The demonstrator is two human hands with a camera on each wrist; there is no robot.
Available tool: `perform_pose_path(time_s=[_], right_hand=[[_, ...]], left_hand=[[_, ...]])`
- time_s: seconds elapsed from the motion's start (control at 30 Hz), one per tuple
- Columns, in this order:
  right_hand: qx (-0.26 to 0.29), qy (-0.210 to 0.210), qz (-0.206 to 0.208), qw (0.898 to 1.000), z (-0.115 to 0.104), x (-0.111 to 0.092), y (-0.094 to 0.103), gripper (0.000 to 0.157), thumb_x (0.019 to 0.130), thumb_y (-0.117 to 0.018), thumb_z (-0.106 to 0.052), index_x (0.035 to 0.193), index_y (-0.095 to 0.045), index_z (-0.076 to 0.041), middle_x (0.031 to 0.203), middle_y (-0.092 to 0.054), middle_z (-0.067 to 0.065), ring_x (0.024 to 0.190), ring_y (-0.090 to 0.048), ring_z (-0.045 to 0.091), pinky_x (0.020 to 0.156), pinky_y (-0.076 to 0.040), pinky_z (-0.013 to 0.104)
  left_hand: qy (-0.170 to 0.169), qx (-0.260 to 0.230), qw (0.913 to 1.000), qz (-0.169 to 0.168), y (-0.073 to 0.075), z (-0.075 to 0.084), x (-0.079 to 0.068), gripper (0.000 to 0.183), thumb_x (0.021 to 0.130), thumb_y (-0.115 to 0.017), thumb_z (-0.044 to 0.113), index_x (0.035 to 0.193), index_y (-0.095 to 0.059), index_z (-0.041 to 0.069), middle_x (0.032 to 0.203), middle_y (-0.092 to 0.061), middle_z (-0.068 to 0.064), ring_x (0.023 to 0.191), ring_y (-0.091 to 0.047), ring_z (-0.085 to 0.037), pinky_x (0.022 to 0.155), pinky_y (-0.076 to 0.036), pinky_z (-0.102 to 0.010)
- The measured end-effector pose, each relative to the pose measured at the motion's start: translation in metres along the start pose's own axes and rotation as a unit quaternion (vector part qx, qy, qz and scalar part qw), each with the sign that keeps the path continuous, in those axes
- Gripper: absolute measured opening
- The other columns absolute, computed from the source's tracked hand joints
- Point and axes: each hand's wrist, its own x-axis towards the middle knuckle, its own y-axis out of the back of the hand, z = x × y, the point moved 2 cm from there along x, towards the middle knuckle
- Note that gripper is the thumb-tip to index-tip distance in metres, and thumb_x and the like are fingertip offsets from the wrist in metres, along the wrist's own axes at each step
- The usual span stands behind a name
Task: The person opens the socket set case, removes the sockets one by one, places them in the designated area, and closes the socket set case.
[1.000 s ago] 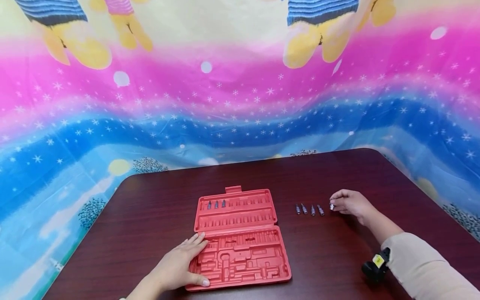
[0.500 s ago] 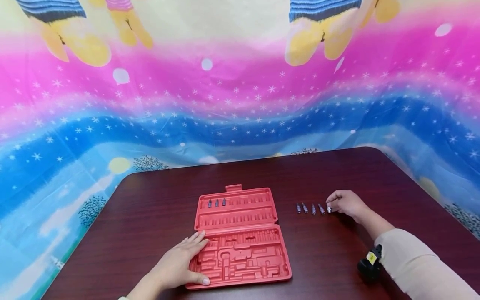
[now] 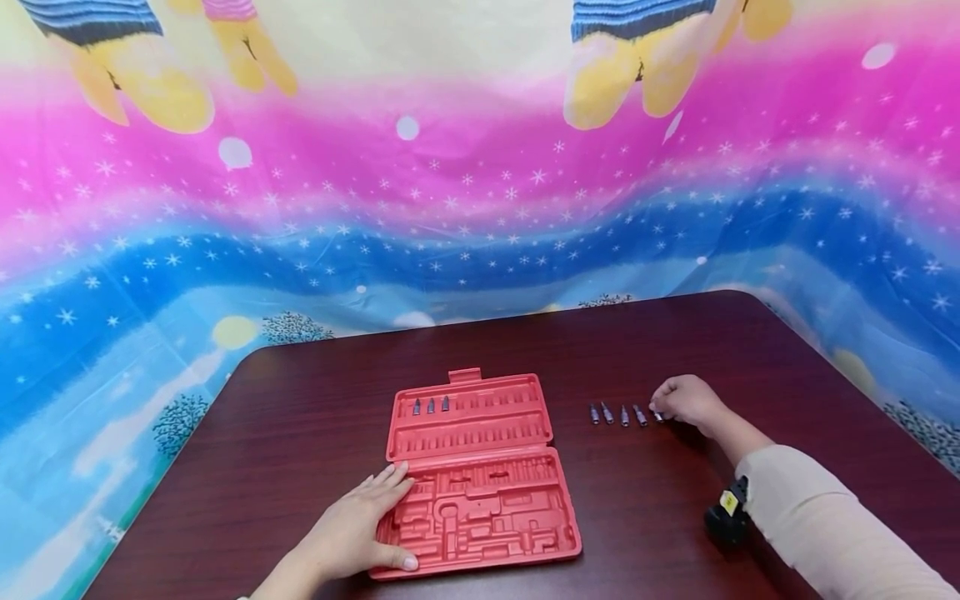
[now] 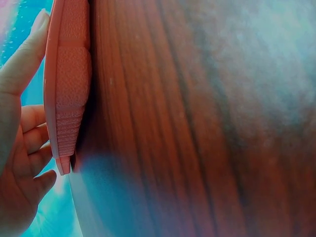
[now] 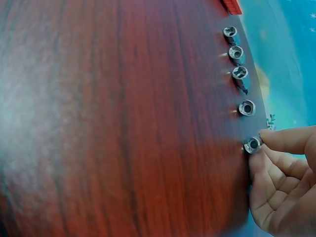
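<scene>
My left hand [image 3: 348, 529] lies with straight fingers over the left edge of an open red plastic tool case [image 3: 465, 422]; the left wrist view has the thumb [image 4: 24, 61] along the case's side wall [image 4: 73, 74]. To the case's right, my right hand [image 3: 686, 400] pinches a small silver bit socket [image 5: 253, 144] by thumb and fingertips, at or just above the tabletop. It is partly covered by fingers in the head view. Left of it, several similar bit sockets [image 3: 625, 417] lie in a row, their round hollow ends facing the right wrist camera.
Three dark bits [image 3: 431, 407] sit in the upper left slots of the case lid. The case's lower half [image 3: 517, 504] has moulded recesses. Everything rests on a dark wooden table [image 3: 300, 425], with a printed curtain [image 3: 480, 175] behind it. A black wrist camera [image 3: 726, 517] hangs below the right sleeve.
My right hand has moved a little left with the bit socket, bringing it near the right end of the row. The left hand and the case have stayed put.
</scene>
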Motion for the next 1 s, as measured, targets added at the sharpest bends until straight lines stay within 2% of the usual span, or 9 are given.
perform_pose_path(time_s=[0.23, 1.0], right_hand=[[-0.007, 0.015, 0.010, 1.000, -0.0005, 0.0013, -0.0014, 0.006, 0.078, -0.052, 0.000, 0.076, -0.054, 0.006, 0.071, -0.053, 0.006, 0.062, -0.046, 0.018, 0.054, -0.041, 0.029], [-0.006, 0.009, -0.001, 1.000, -0.0004, -0.0049, -0.0003, 0.019, 0.077, -0.056, -0.004, 0.089, -0.055, 0.010, 0.075, -0.055, 0.008, 0.067, -0.049, 0.018, 0.057, -0.042, 0.031]], left_hand=[[-0.006, 0.006, 0.9999, 0.012, -0.0006, -0.0001, -0.0006, 0.096, 0.059, -0.052, 0.071, 0.127, -0.043, 0.004, 0.134, -0.035, -0.011, 0.123, -0.027, -0.027, 0.097, -0.024, -0.044], [-0.012, 0.005, 0.9998, 0.016, 0.0004, 0.0004, -0.0016, 0.095, 0.059, -0.053, 0.070, 0.126, -0.043, 0.002, 0.133, -0.035, -0.013, 0.123, -0.027, -0.028, 0.097, -0.025, -0.043]])
